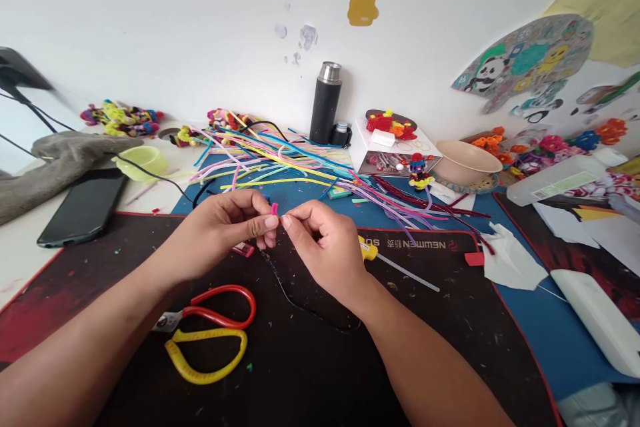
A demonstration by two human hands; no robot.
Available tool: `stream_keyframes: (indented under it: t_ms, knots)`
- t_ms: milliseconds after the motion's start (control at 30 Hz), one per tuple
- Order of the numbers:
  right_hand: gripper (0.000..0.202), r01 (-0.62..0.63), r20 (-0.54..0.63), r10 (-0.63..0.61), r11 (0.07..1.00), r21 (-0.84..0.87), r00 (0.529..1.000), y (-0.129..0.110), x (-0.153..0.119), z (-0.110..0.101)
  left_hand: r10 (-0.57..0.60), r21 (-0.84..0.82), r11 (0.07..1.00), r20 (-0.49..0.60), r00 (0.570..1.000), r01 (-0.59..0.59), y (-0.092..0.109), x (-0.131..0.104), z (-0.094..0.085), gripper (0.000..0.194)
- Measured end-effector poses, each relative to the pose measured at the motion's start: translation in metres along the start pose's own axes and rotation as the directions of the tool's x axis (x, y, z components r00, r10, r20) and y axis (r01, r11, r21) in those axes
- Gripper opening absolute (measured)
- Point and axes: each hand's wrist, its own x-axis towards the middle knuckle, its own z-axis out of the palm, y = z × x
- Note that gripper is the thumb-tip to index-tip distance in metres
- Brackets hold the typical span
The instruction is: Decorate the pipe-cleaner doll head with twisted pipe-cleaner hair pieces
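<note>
A short pink piece of pipe cleaner (275, 209) sticks up from the pinched thumb and forefinger of my left hand (235, 220). My right hand (327, 243) is closed in a pinch right beside it, its fingertips meeting the left ones; what lies between them is mostly hidden. Below my left wrist, scissors (220, 310) with one red and one yellow handle lie on the black mat (310, 373). Behind my right hand, a yellow tool (369, 249) with a translucent stick is partly covered. Several long pipe cleaners (280, 160) are heaped beyond my hands.
A black thermos (326, 107) stands against the wall. Right of it are a white box (395, 147) and a beige bowl (467, 163). A phone (85, 207) and a pale green bowl (141, 163) sit left. Crumpled tissue (513, 260) and a white device (595, 320) lie right.
</note>
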Motion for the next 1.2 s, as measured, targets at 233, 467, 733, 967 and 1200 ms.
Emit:
stream_keyframes:
  t_ms: [233,467,733,967,1200]
  knots:
    - [0.019,0.069,0.041,-0.067,0.997,-0.04,0.997,0.001,-0.005,0.002,-0.151,-0.413,0.887,0.163,0.975,0.207,-0.002,0.003,0.007,0.04]
    - [0.021,0.056,0.024,-0.056,0.998,-0.014,0.998,0.0,-0.002,0.001,-0.159,-0.4,0.893,0.15,0.976,0.207,-0.006,0.003,0.007,0.038]
    - [0.025,-0.088,-0.027,0.091,0.992,0.093,0.996,-0.001,0.002,-0.002,0.389,0.329,0.899,-0.299,0.872,-0.288,-0.001,-0.007,0.006,0.026]
    - [0.027,-0.119,-0.011,0.121,0.985,0.124,0.993,-0.001,0.003,-0.001,0.654,0.632,0.628,-0.112,0.748,-0.455,-0.005,-0.007,0.009,0.004]
    - [0.027,-0.117,-0.005,0.118,0.989,0.092,0.993,-0.002,0.002,-0.001,0.646,0.621,0.625,-0.071,0.76,-0.473,-0.009,-0.004,0.008,0.01]
